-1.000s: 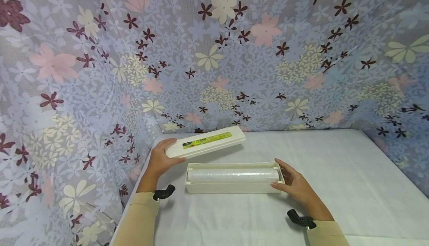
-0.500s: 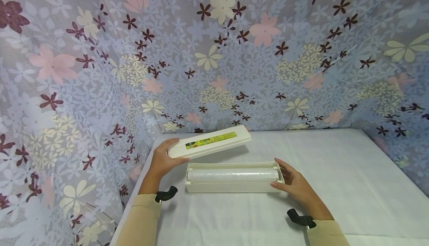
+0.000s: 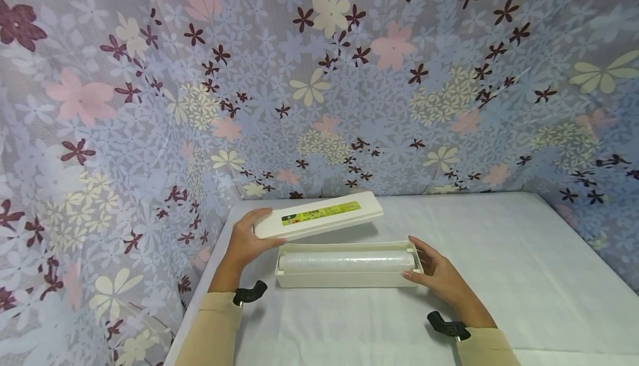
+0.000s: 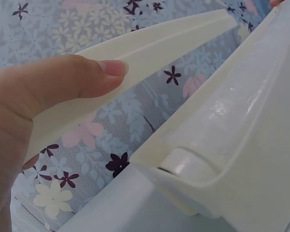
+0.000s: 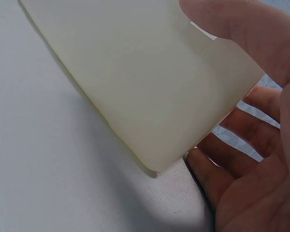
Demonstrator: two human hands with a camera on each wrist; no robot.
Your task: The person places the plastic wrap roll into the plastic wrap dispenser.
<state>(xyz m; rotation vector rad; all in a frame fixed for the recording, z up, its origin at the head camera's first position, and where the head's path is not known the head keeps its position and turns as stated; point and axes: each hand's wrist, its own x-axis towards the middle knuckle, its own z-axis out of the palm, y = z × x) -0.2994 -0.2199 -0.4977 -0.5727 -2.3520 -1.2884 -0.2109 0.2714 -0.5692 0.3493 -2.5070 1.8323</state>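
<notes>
A long cream box [image 3: 344,280] stands on the table, holding a roll of plastic wrap [image 3: 344,260] with a shiny clear surface. My right hand [image 3: 436,274] grips the box's right end, thumb on the near wall and fingers round the far side. Behind the box, my left hand [image 3: 249,241] holds the left end of a white lid [image 3: 359,205] bearing a yellow-green label [image 3: 321,213]. The lid slants, its right end farther back. In the left wrist view the thumb [image 4: 87,77] presses the lid's side [image 4: 183,43], apart from the box [image 4: 222,116].
A white cloth [image 3: 499,255] covers the table. A floral curtain [image 3: 349,89] hangs behind it and along the left side. Black wrist mounts [image 3: 249,293] sit at both cuffs.
My left hand has carried the lid steadily to the right, and lately slightly nearer the box. The right hand and the box have stayed in place.
</notes>
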